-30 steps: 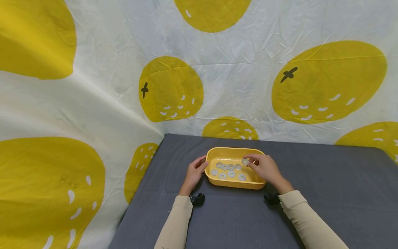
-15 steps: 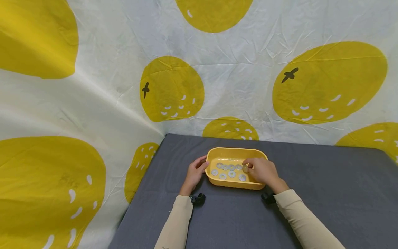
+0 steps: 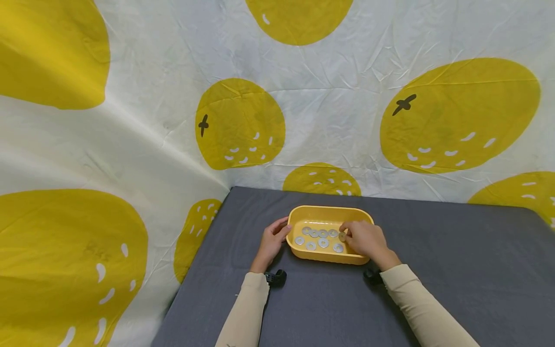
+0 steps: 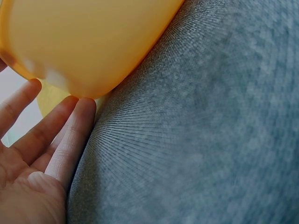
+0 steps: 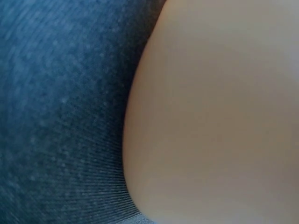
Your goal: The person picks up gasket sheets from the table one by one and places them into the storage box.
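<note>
Tray: yellow plastic, oblong, rounded corners.
Washers: flat silver rings inside.
Left hand: relaxed fingers touching tray's side.
Right hand: pinching one washer.

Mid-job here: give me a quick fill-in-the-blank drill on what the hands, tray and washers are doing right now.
1. The metal washers lie inside a ____ plastic tray.
2. The left hand touches the tray's ____ end from outside.
3. The right hand pinches one ____ inside the tray.
4. The tray stands on a ____ cloth-covered table.

Missing words: yellow; left; washer; grey
</note>
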A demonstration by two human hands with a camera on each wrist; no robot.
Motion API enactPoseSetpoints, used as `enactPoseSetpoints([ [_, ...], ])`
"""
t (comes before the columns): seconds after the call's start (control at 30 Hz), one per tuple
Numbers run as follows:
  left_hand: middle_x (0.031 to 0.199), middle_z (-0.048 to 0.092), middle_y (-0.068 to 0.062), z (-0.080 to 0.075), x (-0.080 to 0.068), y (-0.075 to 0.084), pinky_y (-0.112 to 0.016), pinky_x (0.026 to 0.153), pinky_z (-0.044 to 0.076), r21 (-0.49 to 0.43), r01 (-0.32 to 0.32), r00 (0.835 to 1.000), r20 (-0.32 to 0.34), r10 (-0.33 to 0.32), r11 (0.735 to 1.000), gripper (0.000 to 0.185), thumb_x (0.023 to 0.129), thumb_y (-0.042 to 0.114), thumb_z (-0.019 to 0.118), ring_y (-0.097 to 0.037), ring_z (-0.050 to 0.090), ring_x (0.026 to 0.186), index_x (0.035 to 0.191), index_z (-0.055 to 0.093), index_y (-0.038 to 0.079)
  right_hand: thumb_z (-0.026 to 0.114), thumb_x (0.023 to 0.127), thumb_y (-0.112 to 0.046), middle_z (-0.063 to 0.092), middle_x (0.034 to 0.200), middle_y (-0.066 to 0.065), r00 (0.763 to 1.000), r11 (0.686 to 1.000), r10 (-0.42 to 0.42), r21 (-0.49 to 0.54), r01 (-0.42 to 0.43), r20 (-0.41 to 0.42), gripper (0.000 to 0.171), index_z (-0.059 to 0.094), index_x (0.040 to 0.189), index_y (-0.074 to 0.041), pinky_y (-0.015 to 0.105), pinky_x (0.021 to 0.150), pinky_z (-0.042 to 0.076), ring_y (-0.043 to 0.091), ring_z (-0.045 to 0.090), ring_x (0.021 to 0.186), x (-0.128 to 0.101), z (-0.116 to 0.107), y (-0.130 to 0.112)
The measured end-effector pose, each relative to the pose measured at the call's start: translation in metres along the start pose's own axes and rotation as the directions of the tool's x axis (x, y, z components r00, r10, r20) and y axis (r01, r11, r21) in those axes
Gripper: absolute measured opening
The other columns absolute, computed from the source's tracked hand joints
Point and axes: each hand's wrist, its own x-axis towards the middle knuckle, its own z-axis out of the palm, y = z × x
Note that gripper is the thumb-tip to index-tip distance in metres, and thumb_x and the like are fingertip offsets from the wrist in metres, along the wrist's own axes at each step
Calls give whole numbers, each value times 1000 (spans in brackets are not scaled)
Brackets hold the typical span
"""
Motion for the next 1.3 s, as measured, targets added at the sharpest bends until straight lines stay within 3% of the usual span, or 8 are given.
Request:
enactPoseSetpoints([
  [0.2,139,65,-15,2,5,-11,-30,89,59,3,-14,1000,-22,14,1000,43,103,27,63,-26,66,119,144,60,16,73,91,-18,75,86,-2,1000,1000,10,-29,-10,5,19,79,110,-16,31,49,44,11,57,64,0,-1,1],
  [0.33,137,66,-12,3,4,-10,-30,88,59,4,-18,999,-27,18,1000,42,102,31,65,-23,67,117,142,62,19,69,92,-16,69,77,-3,1000,1000,29,3,-29,3,20,78,110,-15,31,49,40,12,52,59,-1,-2,1],
  [0.57,135,68,-10,4,3,-10,-31,89,60,-4,-13,999,-31,13,1000,40,102,31,65,-22,68,116,141,63,20,66,96,-18,69,79,-4,996,982,56,186,-43,-66,16,77,106,-14,30,54,40,11,52,61,-5,-3,5],
  [0.83,136,66,-12,5,2,-12,-31,88,60,-22,-21,1000,-12,21,1000,40,103,27,63,-26,67,119,142,62,18,65,100,-19,73,79,1,991,914,95,403,-52,-89,15,76,108,-12,29,55,39,12,54,63,-6,-1,14],
  [0.93,136,66,-10,2,2,-11,-31,89,60,-31,-13,1000,-17,12,999,39,103,28,64,-26,67,120,141,63,21,64,102,-20,74,82,6,992,873,96,486,-44,-81,18,75,110,-9,28,53,40,15,53,60,-6,-2,16],
  [1.1,137,66,-11,0,2,-12,-33,91,60,-25,-20,1000,-22,20,999,40,103,28,63,-26,66,121,142,62,20,64,102,-21,72,85,15,993,773,80,634,-5,-90,24,73,114,-2,29,60,50,28,61,69,-8,-5,19],
  [1.2,138,65,-13,1,1,-13,-34,93,59,-25,-30,999,-20,29,999,41,103,28,63,-27,65,121,143,61,17,64,103,-22,71,84,17,988,686,100,727,15,-115,28,71,115,3,32,62,53,30,62,70,-10,-5,25],
  [1.3,138,65,-12,2,0,-13,-33,92,60,-18,-28,999,-26,28,999,42,102,29,64,-25,65,120,143,61,18,64,103,-19,71,82,12,978,571,139,820,52,-158,33,67,117,10,33,63,56,24,63,68,-14,-5,32],
])
